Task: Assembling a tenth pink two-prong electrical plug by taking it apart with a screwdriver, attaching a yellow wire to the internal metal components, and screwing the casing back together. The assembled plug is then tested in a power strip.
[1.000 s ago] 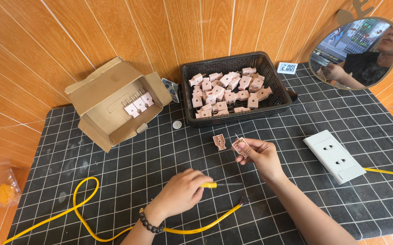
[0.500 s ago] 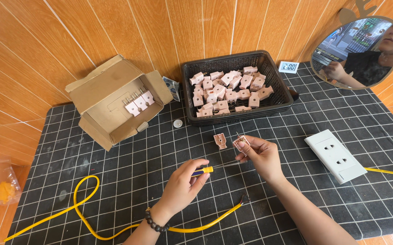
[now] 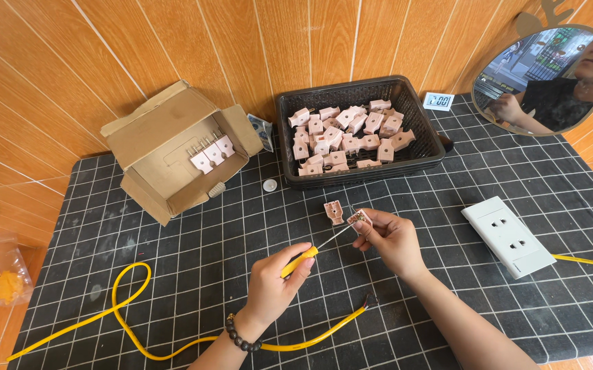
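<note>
Both hands worked over the table's (image 3: 173, 274) middle: the left hand (image 3: 272, 288) gripped a yellow screwdriver (image 3: 301, 261), its tip aimed at the small pink plug piece (image 3: 359, 218) pinched steady by the right hand (image 3: 391, 238), near the table's front edge.

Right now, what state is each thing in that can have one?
Cardboard box: open, on its side, a few pink parts inside.
Black basket: filled with pink plug parts.
Screwdriver: held in left hand, tip at the plug half.
Plug half: pinched in right hand.
Other plug half: lying on the mat.
Yellow cable: loose, looped, end bare.
White socket: nothing plugged in.
</note>
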